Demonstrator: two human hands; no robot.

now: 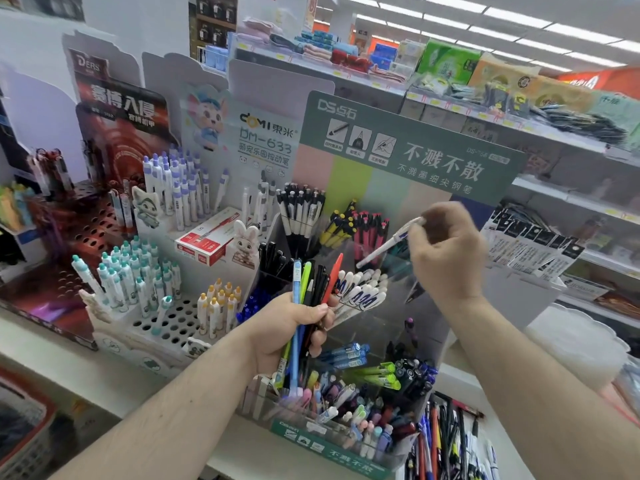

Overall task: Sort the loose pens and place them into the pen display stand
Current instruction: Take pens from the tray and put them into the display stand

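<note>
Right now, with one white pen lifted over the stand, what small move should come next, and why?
Probably lower the white pen, pinched in the right hand, tip-first into the compartment of matching white-and-blue pens just below it. The left hand grips the unsorted bundle, so the right alone is free to place.

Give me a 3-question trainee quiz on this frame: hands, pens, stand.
1. True or false: the left hand grips a bundle of pens.
2. What does the right hand hold? A) a red box B) one white pen C) nothing
3. Fill in: the white pen's tip points down toward the clear ___.

Key: 1 true; 2 B; 3 pen display stand. The red box lies on the neighbouring white stand.
</note>
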